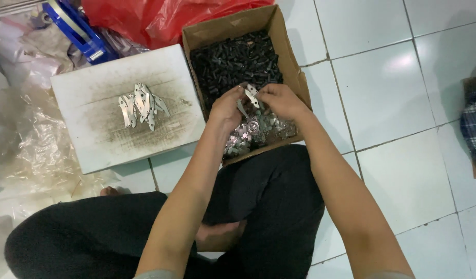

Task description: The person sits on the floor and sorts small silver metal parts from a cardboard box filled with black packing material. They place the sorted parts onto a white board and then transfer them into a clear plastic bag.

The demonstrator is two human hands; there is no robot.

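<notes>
- Nearest, black-trousered crossed legs (pixel 145 232) are seen at the bottom of the view, folded on a white tiled floor (pixel 403 170), with both bare forearms stretched forward over them.
- Further out, the left hand (pixel 226 107) is held over a cardboard box (pixel 287 62), its fingers curled and closed about a small flat metal piece (pixel 241 108) that hangs below them.
- Just beside it, the right hand (pixel 282 101) is seen with thumb and fingertips pinched shut on a second flat metal plate (pixel 252 95), which is held up between the two hands, above the box.
- Below the hands, the near end of the box is filled with a heap of shiny metal parts (pixel 253 133); whether either hand touches the heap cannot be told.
- Beyond the hands, the far end of the same box is filled with small black cylindrical parts (pixel 233 61).
- To the left of the box, a white, smudged board (pixel 93 139) is laid on the floor, and a small fan of finished silver blades (pixel 142 105) is spread on its middle.
- Crumpled clear plastic sheeting (pixel 36 155) is seen left of the board.
- Farthest off, a red plastic bag (pixel 160 18) and a blue tape dispenser (pixel 75 26) are set at the top edge.
- At the right edge, a checked cloth (pixel 474 124) is partly seen.
</notes>
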